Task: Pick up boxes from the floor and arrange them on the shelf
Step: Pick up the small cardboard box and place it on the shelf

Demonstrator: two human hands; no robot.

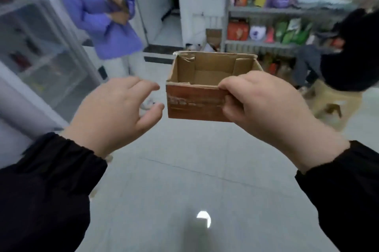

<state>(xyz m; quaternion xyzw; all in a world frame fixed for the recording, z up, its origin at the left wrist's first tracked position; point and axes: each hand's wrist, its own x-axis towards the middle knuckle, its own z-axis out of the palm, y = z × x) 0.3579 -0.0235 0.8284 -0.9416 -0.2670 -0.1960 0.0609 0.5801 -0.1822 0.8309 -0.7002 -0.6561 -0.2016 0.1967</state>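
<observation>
A small open-topped cardboard box (196,102) with a reddish-brown printed front hangs in the air at the middle of the view, upright and empty inside. My right hand (264,108) grips its near right corner, thumb over the rim and fingers on the front wall. My left hand (114,112) hovers just left of the box with fingers spread and curled, a small gap short of touching it. A metal shelf (266,11) with packaged goods stands behind the box at the right.
A person in a purple jacket (102,12) stands at the upper left beside a glass-door cabinet (30,46). Another person in black (348,57) sits on a beige stool (332,104) at the right. More cardboard (213,36) leans by the shelf. Grey tiled floor (184,180) lies below.
</observation>
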